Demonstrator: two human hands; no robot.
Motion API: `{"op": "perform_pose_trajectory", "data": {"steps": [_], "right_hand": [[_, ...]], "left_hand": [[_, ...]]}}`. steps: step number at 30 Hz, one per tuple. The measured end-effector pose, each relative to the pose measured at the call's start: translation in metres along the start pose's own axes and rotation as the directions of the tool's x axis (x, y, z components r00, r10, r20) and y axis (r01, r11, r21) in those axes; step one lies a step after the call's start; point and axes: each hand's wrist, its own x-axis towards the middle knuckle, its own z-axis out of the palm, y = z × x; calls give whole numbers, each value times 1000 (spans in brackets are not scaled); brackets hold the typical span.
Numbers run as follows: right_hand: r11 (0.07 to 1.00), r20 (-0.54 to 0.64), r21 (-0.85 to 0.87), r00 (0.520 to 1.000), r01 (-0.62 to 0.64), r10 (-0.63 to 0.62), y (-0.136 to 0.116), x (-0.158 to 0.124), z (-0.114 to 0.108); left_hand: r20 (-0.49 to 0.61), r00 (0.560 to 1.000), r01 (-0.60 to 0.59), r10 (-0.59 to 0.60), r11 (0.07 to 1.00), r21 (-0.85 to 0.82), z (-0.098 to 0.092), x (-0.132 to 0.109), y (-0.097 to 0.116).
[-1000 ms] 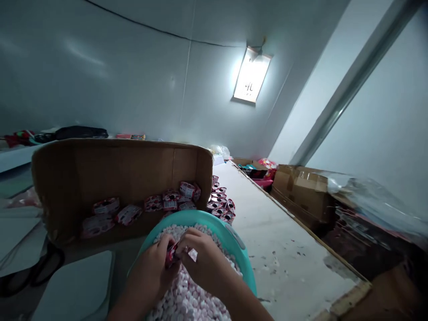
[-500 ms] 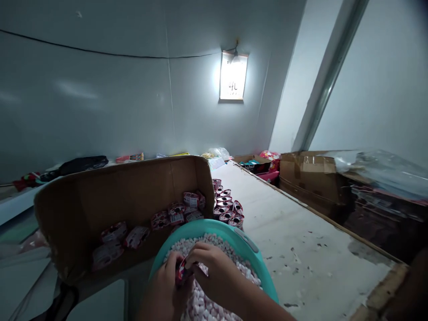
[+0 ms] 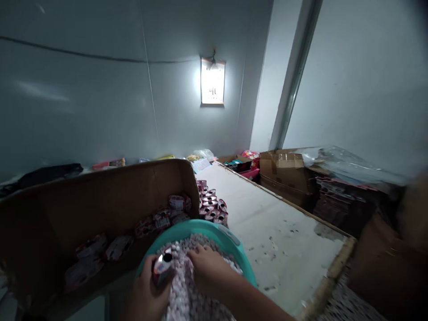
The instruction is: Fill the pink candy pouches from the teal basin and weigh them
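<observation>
My left hand (image 3: pixel 149 285) grips a small red-and-white printed carton (image 3: pixel 162 266) with a dark round hole in its top, tilted over the left part of a teal basin (image 3: pixel 249 267). Small whitish-pink pieces (image 3: pixel 180 290) fill the basin; their exact kind is too blurred to name. Among these pieces, to the right of the carton, my right hand (image 3: pixel 210 269) reaches down with its fingertips hidden, so its grip cannot be made out.
Left of the basin, a large brown cardboard box (image 3: pixel 100 196) lies with several similar cartons (image 3: pixel 162 218) inside. More holed cartons (image 3: pixel 210 205) stand grouped on the white worktop (image 3: pixel 267 232) behind the basin. Taped cardboard boxes (image 3: pixel 284 174) sit beyond the worktop's right edge.
My hands have come apart: the right one left the carton and went into the pieces, while the left kept hold, turning the hole upward. The view has swung right.
</observation>
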Motion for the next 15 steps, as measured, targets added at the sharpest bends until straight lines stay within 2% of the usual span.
{"op": "perform_pose_trajectory", "data": {"steps": [5,7,10,13,15], "right_hand": [[994,139,-2,984,110,-109,6,-9,-2],[991,146,-6,981,132,-130,5,-20,-4],[988,45,32,987,152,-153,4,-41,5],[988,-68,93,991,121,-115,3,-55,16],[988,-71,132,995,83,-74,3,-55,19]], "left_hand": [[6,1000,7,-7,999,-34,-6,2,0],[17,1000,-7,7,1000,5,-4,3,-3],[30,999,-44,43,998,44,-2,5,-5],[102,992,-73,69,997,29,-3,5,-5],[143,985,-98,94,995,22,-3,6,-5]]}}
